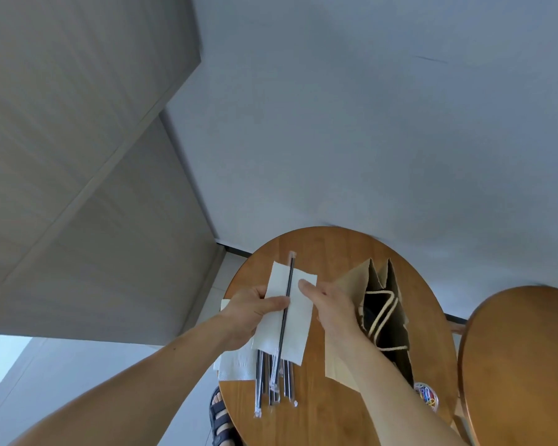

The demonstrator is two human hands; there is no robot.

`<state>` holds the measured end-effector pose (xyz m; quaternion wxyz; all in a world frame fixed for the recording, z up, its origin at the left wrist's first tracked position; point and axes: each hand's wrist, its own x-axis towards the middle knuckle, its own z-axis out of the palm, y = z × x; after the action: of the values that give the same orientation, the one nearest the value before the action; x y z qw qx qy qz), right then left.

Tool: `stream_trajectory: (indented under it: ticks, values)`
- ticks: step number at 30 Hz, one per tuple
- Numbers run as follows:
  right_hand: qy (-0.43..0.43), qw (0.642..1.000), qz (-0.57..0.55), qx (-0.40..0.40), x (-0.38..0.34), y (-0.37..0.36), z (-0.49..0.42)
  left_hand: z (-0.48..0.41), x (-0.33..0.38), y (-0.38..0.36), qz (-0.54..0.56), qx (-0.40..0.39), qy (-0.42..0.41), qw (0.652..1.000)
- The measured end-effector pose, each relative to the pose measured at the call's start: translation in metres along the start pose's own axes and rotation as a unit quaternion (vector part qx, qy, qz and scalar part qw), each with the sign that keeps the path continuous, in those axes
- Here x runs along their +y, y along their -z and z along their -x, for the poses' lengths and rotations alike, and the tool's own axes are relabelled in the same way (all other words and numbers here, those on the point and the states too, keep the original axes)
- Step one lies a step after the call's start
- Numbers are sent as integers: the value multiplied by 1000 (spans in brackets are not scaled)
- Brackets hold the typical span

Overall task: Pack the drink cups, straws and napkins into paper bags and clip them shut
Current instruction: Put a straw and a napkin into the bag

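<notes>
Head view: left hand pinches one napkin with one wrapped straw under the thumb. They're likely bundled to drop together into the one open paper bag just right. Right hand: thumb on the napkin's right edge, fingers hidden, grip unclear. On the table: about five loose straws, napkin pile near left, clips near right. No cups visible.

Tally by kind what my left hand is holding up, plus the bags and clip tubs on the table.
Straw, pinched in left hand: 1
Napkin, same hand: 1
Paper bag: 1
Tub of coloured clips: 1
Total: 4
</notes>
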<state>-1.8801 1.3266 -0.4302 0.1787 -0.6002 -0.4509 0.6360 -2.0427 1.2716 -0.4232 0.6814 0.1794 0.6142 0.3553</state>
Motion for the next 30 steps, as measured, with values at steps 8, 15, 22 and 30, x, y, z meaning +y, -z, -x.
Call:
stream_trajectory:
  ticks: [8, 15, 22, 30]
  values:
    - [-27, 992, -102, -65, -5, 4, 6, 10, 3, -7, -4, -40, 17, 999]
    - [-8, 993, -118, -28, -16, 6, 11, 18, 10, -8, -48, -27, 17, 998]
    - [111, 986, -96, 79, -64, 36, 35, 27, 17, -7, -96, -84, 6, 992]
    - [265, 908, -92, 311, -135, 137, 69, 28, 13, -73, -412, -78, -36, 907]
